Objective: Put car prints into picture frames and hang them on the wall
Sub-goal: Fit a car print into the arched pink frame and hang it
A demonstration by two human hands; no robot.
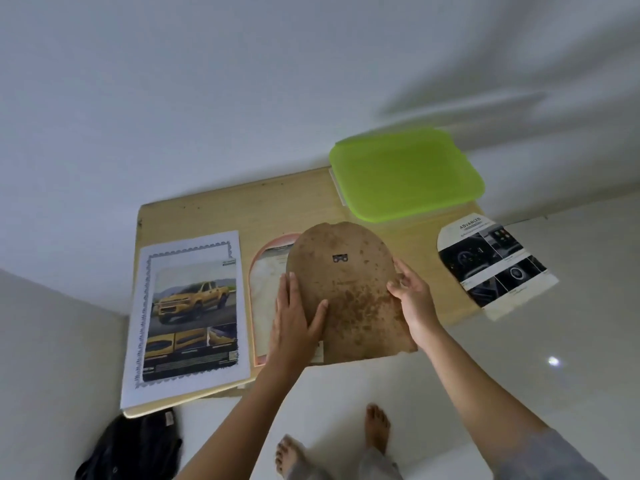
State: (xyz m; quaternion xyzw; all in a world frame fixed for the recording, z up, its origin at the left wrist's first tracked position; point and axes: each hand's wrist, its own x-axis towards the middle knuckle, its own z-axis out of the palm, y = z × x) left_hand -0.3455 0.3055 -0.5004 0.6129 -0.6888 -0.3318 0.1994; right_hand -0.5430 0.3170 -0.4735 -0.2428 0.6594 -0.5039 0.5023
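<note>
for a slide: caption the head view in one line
The backing board held over the arched frame, left hand flat on it, right hand gripping its edge, truck print alongside.

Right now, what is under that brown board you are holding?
A pink-rimmed arched frame peeks out left of the board, lying on the table. Its right part, and whatever sits in it, is covered by the board and left hand.

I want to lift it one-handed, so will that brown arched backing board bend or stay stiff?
Probably stiff: the brown backing board looks flat though the right hand grips only its edge. Likely light, being thin.
</note>
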